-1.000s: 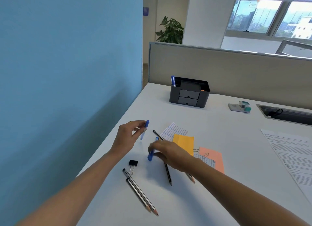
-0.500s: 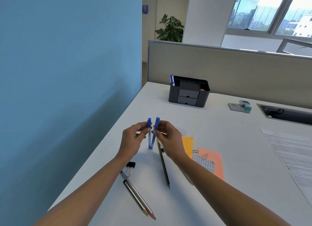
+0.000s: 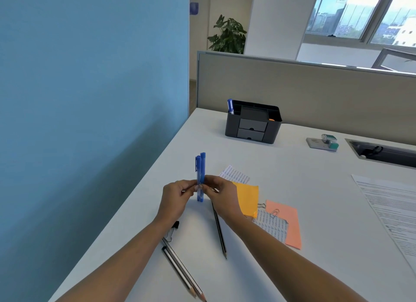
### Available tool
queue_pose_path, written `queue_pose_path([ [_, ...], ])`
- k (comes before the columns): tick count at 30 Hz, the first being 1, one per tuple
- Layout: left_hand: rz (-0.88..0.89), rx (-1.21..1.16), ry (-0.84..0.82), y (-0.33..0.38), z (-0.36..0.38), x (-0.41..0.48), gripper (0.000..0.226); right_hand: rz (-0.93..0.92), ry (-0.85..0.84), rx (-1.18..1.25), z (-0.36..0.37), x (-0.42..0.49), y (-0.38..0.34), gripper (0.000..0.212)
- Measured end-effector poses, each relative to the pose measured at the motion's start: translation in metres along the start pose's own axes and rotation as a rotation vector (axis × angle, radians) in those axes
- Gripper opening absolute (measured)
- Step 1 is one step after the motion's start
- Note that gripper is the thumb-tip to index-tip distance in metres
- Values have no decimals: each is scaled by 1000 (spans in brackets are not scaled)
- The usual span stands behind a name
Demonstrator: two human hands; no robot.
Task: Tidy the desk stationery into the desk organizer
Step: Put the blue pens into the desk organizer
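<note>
Above the desk (image 3: 292, 166), upright blue pens (image 3: 200, 166), between left fingers (image 3: 191, 188), right fingers (image 3: 209, 182)

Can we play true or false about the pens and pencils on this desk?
1. The left hand and right hand pinch two blue pens upright. True.
2. The organizer has no pens in it. False: one blue pen stands at its left end.
3. Two pencils lie side by side near the left arm. True.
4. The black pencil is in the right hand. False: it lies on the desk.
</note>
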State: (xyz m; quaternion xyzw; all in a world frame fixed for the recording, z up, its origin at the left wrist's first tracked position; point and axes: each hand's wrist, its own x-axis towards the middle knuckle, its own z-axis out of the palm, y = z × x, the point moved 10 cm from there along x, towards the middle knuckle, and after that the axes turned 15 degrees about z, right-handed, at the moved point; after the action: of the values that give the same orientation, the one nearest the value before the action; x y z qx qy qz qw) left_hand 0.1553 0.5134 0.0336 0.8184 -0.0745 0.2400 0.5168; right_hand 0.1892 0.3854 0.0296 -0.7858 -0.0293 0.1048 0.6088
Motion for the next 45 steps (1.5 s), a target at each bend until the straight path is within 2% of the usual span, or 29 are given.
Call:
queue_pose_path([
  [9,55,33,47,10,0,24,23,0,39,64,-11,19,-13,17],
  [18,68,-29,50,17,25,96,18,-77,85,-84,-48,72,-53,16],
  [22,103,-17,39,25,43,136,21,-85,124,-155,-71,104,-70,19],
  [26,83,52,-7,17,71,168,34,-77,194,-177,-100,141,-88,18],
  [31,107,346,-307,-9,131,196,69,-89,312,-130,-137,199,-111,15],
  [34,156,545,-368,-18,147,220,83,-103,365,-103,-151,229,-123,15],
  [40,229,726,-446,-30,164,245,85,-128,430,-163,-158,277,-132,18],
  [45,295,818,-431,-31,166,250,80,-112,421,-302,-146,306,-123,18],
])
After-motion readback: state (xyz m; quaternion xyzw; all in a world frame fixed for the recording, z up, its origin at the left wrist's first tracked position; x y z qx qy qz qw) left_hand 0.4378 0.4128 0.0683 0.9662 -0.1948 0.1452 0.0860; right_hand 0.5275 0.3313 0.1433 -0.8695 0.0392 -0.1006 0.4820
